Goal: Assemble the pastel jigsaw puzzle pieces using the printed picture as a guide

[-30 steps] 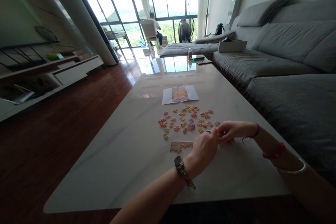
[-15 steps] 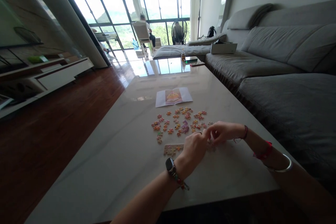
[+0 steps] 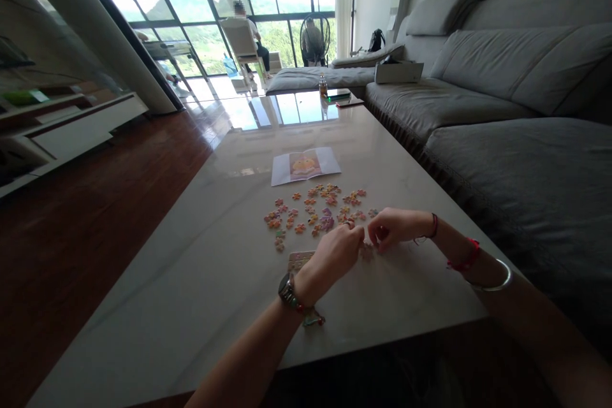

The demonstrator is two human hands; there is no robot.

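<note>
Several small loose puzzle pieces (image 3: 313, 210) in pink, orange and purple lie scattered on a pale marble table (image 3: 229, 268). A short joined strip of pieces (image 3: 299, 259) lies just in front of them, partly behind my left hand (image 3: 335, 254). That hand, with a watch on its wrist and a ring, is closed in a pinch. My right hand (image 3: 394, 227) is also pinched, its fingertips almost meeting those of the left just above the table. What they pinch is too small to make out. A printed picture sheet (image 3: 305, 166) lies beyond the pieces.
A grey sofa (image 3: 502, 102) runs along the table's right side with a box (image 3: 398, 71) on it. At the table's far end stand a small bottle (image 3: 323, 85) and a phone (image 3: 338, 96). Wooden floor and a low cabinet (image 3: 71, 131) lie left. People sit far off by the windows.
The camera has tipped and shifted, so everything slid left and up in view. Both hands stay pinched together over the same spot near the loose pieces.
</note>
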